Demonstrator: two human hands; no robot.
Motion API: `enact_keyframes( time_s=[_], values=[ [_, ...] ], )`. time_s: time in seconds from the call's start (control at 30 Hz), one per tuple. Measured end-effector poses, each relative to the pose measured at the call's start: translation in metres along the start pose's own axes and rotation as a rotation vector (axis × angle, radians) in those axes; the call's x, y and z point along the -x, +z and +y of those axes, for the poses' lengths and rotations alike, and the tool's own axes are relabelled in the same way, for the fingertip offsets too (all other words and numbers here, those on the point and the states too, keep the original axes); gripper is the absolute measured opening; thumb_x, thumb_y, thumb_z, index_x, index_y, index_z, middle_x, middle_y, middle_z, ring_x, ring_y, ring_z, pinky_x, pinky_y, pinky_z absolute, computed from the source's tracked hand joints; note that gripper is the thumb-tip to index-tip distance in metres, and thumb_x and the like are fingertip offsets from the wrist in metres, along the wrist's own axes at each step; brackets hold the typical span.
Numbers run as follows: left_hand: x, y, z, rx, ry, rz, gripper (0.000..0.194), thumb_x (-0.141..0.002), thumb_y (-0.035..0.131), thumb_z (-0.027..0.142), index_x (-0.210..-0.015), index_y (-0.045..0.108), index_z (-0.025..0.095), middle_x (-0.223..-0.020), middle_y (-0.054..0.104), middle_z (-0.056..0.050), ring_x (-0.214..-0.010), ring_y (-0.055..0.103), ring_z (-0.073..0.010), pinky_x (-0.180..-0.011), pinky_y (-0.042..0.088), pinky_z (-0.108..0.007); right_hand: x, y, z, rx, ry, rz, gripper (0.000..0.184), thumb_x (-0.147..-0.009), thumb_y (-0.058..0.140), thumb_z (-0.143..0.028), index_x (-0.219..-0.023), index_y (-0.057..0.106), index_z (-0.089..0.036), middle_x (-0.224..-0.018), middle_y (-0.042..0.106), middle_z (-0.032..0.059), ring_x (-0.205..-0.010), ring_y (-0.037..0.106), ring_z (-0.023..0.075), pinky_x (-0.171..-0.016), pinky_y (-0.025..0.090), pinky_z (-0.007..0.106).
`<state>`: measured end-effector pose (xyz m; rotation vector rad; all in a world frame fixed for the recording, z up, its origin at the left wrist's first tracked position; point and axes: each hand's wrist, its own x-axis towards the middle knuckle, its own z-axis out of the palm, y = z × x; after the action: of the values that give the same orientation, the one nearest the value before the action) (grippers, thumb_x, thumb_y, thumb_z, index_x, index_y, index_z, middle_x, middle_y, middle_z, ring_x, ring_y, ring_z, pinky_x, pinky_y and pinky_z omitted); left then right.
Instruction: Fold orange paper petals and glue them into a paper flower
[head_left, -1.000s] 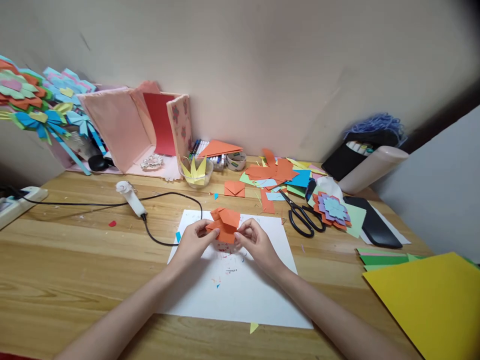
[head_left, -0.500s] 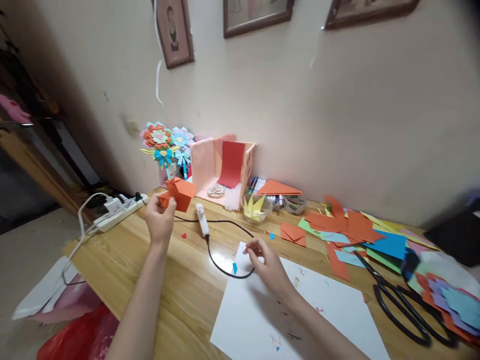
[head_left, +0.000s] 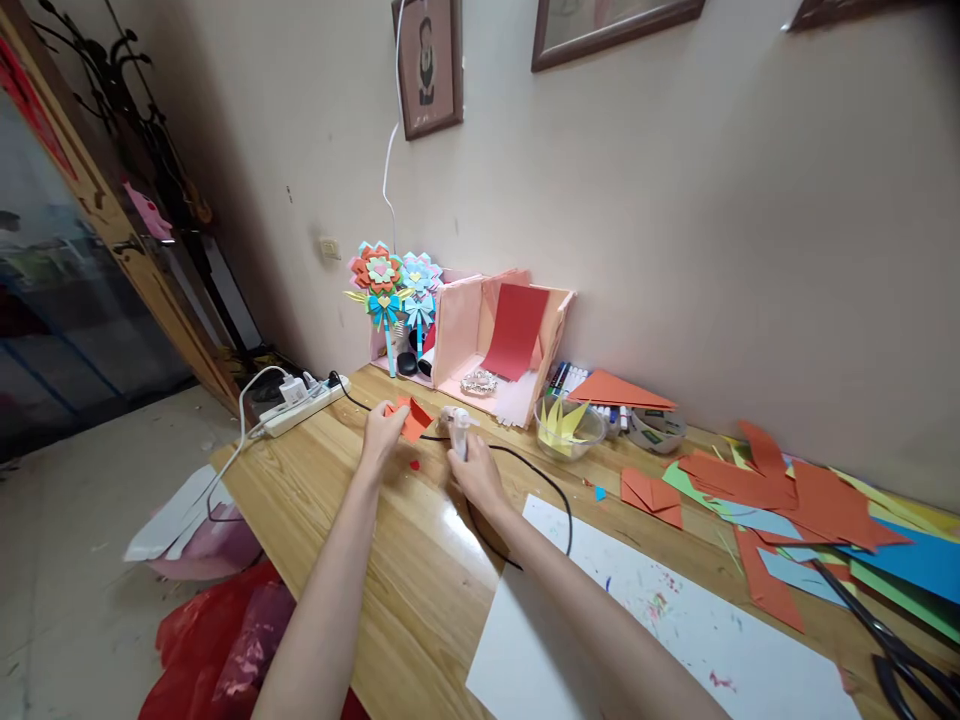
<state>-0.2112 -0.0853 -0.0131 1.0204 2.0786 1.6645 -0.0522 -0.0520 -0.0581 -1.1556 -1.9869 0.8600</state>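
Observation:
Between the fingers of my left hand (head_left: 382, 432) is a folded piece of orange paper (head_left: 415, 418), held just above the wooden table. My right hand (head_left: 478, 473) is wrapped round a white glue gun (head_left: 460, 428), its nozzle turned left, close to the folded paper. From the glue gun a black cord (head_left: 568, 500) loops over the table. Another folded orange paper piece (head_left: 651, 495) lies farther right, beyond the white sheet (head_left: 540, 640), which carries coloured specks and scraps.
A power strip (head_left: 304, 408) sits at the table's left edge. Paper flowers (head_left: 377, 268) and a pink box (head_left: 459, 335) stand by the wall. To the right are a clear bowl (head_left: 592, 432), tape rolls (head_left: 656, 430), stacked coloured paper (head_left: 832, 500) and black scissors (head_left: 889, 640).
My right hand has moved from above the white sheet to the glue gun and taken hold of it. My left hand has lowered the folded orange paper. The view has swung left.

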Motion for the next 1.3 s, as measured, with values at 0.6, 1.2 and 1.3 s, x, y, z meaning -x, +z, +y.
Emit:
enact_keyframes(
  time_s=[0.6,1.2,1.3],
  values=[
    [0.019,0.011,0.005,-0.320,-0.088,-0.168,0.025,-0.064,0.051,0.037,-0.046,0.046,0.020,-0.043,0.049,0.000,-0.046,0.049,-0.0143,-0.048,0.031,-0.023,0.082,-0.065,0.016,-0.567,0.090,-0.131,0.032,-0.084,0.047,-0.045,-0.098,0.052,-0.017,-0.084,0.065,0.0066,-0.071,0.062,0.0187,-0.067,0.049,0.033],
    [0.048,0.034,0.016,-0.631,0.013,-0.259,0.028,-0.073,0.040,0.037,-0.051,0.042,0.019,-0.056,0.053,-0.003,-0.054,0.046,-0.0151,-0.049,0.025,-0.024,0.097,-0.064,0.022,-0.671,0.089,-0.090,0.023,-0.089,0.041,-0.042,-0.096,0.038,-0.020,-0.084,0.067,0.0045,-0.063,0.062,0.0153,-0.065,0.049,0.031],
    [0.051,0.035,0.018,-0.640,0.024,-0.274,0.027,-0.073,0.040,0.035,-0.052,0.044,0.019,-0.057,0.054,-0.003,-0.055,0.047,-0.0153,-0.050,0.026,-0.024,0.097,-0.065,0.022,-0.681,0.085,-0.101,0.022,-0.089,0.040,-0.041,-0.096,0.038,-0.020,-0.080,0.067,0.0027,-0.062,0.061,0.0145,-0.064,0.048,0.030]
  ],
)
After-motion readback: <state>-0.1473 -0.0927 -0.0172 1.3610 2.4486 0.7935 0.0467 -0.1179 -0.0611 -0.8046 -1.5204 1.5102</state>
